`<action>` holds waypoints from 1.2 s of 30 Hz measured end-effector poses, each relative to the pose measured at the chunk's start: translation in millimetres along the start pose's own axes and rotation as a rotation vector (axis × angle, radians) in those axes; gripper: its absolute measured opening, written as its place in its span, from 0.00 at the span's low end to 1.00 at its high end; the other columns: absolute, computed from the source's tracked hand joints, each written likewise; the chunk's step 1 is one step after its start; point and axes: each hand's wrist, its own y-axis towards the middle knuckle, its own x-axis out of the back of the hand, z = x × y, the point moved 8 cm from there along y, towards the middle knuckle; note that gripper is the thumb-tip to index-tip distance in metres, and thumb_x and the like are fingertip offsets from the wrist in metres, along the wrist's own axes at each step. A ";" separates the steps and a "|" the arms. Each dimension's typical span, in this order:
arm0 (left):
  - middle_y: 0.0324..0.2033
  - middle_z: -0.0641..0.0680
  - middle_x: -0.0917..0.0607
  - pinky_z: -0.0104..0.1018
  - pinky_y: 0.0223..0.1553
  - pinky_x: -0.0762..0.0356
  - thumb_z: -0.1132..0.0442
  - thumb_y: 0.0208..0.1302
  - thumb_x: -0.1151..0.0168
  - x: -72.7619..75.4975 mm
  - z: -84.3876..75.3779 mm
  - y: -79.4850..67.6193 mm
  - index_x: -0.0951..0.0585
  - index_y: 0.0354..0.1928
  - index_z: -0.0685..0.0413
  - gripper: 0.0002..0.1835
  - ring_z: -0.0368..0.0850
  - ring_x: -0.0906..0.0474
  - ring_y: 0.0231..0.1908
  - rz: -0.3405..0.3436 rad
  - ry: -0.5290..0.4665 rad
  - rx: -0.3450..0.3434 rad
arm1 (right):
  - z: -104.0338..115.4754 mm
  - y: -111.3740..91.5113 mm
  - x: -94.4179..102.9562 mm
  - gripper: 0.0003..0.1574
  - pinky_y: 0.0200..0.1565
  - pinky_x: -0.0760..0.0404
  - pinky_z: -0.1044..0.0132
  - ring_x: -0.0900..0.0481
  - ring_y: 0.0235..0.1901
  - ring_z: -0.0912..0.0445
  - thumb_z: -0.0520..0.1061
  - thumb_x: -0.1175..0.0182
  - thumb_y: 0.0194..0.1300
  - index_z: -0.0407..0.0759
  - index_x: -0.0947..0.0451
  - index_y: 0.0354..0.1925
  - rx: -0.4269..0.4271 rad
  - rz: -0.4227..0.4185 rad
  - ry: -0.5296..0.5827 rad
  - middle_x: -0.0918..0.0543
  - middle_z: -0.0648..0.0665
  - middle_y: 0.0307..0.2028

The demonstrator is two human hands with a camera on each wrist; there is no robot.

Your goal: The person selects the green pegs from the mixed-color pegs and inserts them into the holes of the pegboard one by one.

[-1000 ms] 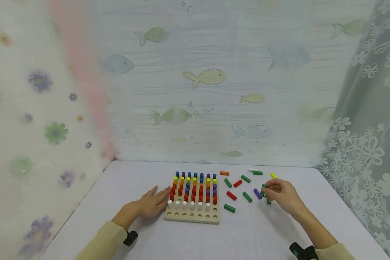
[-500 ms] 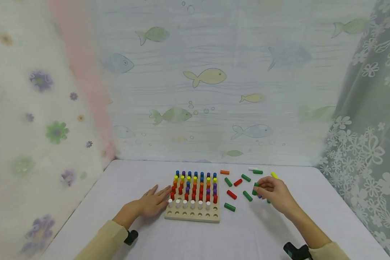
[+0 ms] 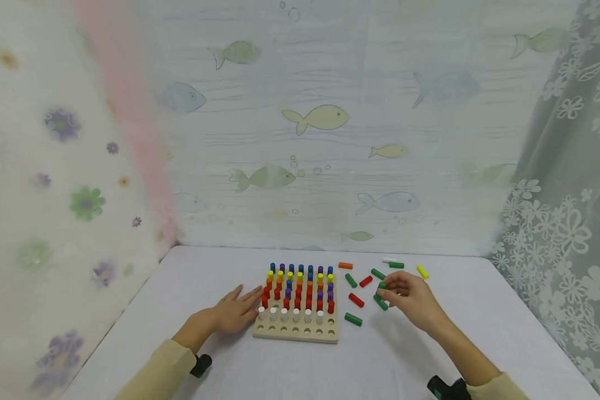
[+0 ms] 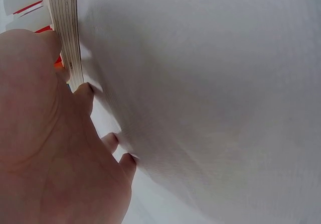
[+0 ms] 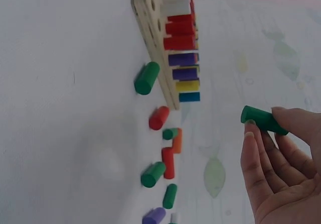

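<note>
My right hand pinches a green peg between thumb and fingertips, held above the loose pegs right of the board. The wooden pegboard stands left of it, with rows of upright blue, yellow, orange, purple, red and white pegs. Its front row of holes is bare, and so is the right-end hole of the white row. My left hand lies with fingers spread on the cloth, touching the board's left edge; in the left wrist view its thumb side meets the layered wood edge.
Several loose pegs lie right of the board, among them a green peg, a red peg, an orange peg and a yellow peg. A white cloth covers the table, with a fish-patterned curtain behind.
My right hand has moved left toward the board, carrying the green peg over the loose ones. The yellow peg behind it now shows fully. My left hand has stayed put.
</note>
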 end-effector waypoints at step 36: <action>0.80 0.49 0.44 0.68 0.75 0.55 0.45 0.79 0.52 0.6 -0.8 -1.1 0.44 0.81 0.46 0.34 0.69 0.59 0.78 0.004 0.006 -0.016 | 41.0 1.7 -51.0 0.12 0.41 0.15 0.67 0.16 0.40 0.56 0.45 0.31 0.68 0.42 0.21 0.45 0.157 0.119 -0.054 0.13 0.50 0.37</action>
